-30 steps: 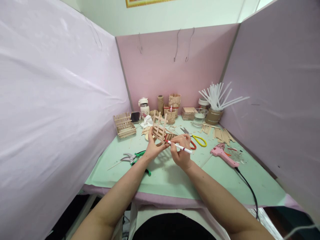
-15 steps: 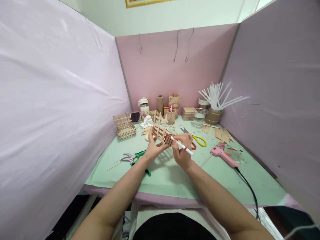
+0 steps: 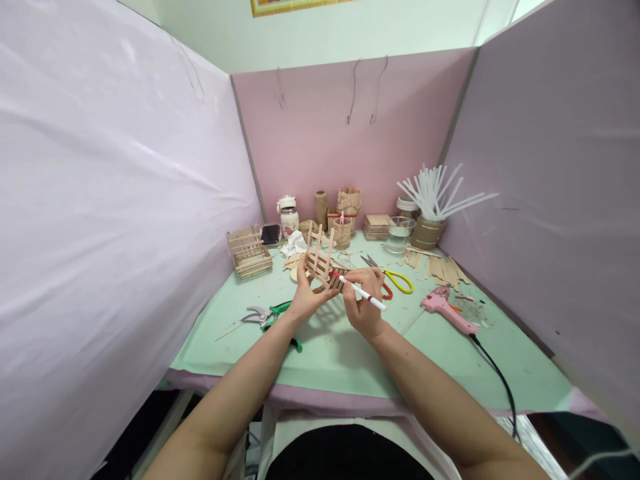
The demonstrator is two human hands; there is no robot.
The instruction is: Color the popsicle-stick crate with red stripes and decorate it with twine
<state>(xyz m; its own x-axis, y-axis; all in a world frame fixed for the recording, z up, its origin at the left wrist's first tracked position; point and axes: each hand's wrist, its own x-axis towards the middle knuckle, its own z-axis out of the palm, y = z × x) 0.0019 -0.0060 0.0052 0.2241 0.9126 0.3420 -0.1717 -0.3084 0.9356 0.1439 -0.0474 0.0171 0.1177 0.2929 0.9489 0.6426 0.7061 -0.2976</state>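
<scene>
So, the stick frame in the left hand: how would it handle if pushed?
The stick frame is probably light for its size: thin slats, open gaps. Likely fairly stiff, since the slats cross and brace. Its protruding sticks look apt to snap or pop loose if knocked.

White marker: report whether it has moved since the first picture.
Yes; the white marker has its tip slightly farther right and higher in view, judged against the scissors.
</scene>
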